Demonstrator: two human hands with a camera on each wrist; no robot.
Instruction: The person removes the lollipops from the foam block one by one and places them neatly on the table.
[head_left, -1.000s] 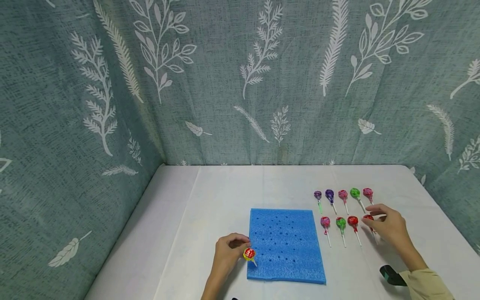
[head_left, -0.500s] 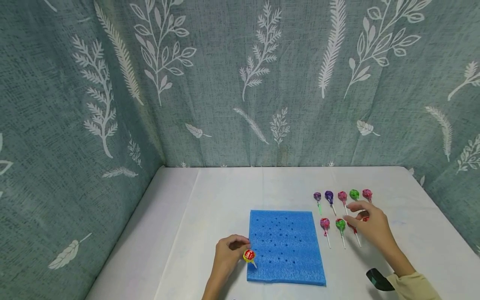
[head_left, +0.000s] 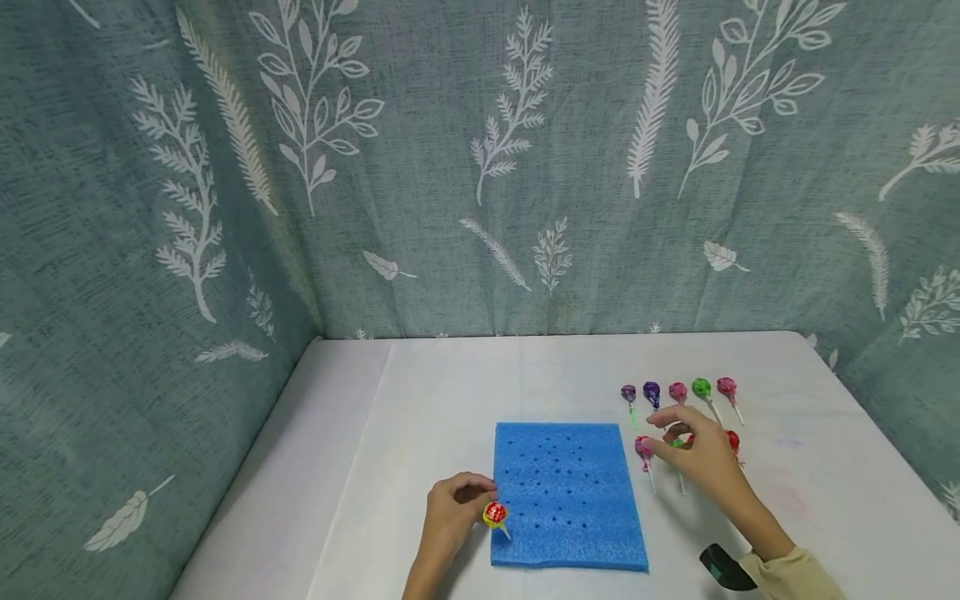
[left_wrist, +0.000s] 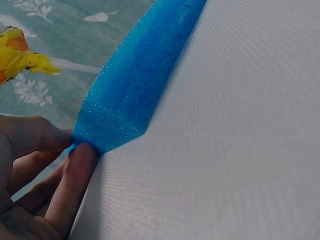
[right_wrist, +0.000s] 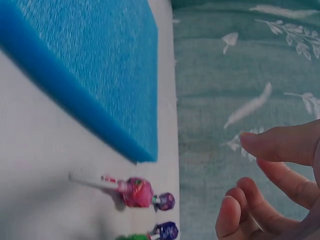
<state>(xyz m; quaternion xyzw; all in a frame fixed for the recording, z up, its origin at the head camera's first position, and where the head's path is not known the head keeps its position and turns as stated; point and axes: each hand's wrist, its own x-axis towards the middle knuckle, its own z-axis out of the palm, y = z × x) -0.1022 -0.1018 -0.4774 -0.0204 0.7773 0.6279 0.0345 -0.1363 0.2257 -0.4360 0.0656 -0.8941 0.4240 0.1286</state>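
Observation:
A blue foam block [head_left: 562, 550] with several small holes lies flat on the table. A yellow and red wrapped lollipop [head_left: 495, 514] stands tilted near its left edge, stick in the foam. My left hand [head_left: 452, 521] pinches the foam's left edge beside that lollipop; in the left wrist view, thumb and forefinger meet at the foam's corner [left_wrist: 120, 127]. My right hand [head_left: 701, 458] hovers over the front row of lollipops, fingers loosely bent and holding nothing. Its thumb is nearest a pink lollipop [right_wrist: 137, 192]; it partly hides a green one [head_left: 677, 444].
A back row holds purple [head_left: 628, 392], dark purple [head_left: 651, 393], pink [head_left: 678, 392], green [head_left: 702, 387] and pink-red [head_left: 726, 387] lollipops. A red lollipop [head_left: 732, 442] lies behind the right wrist. A patterned green curtain [head_left: 450, 167] borders the white table [head_left: 420, 400].
My right hand has moved left along the front row, from the rightmost red lollipop toward the pink one at the left end. The left hand keeps its place at the foam.

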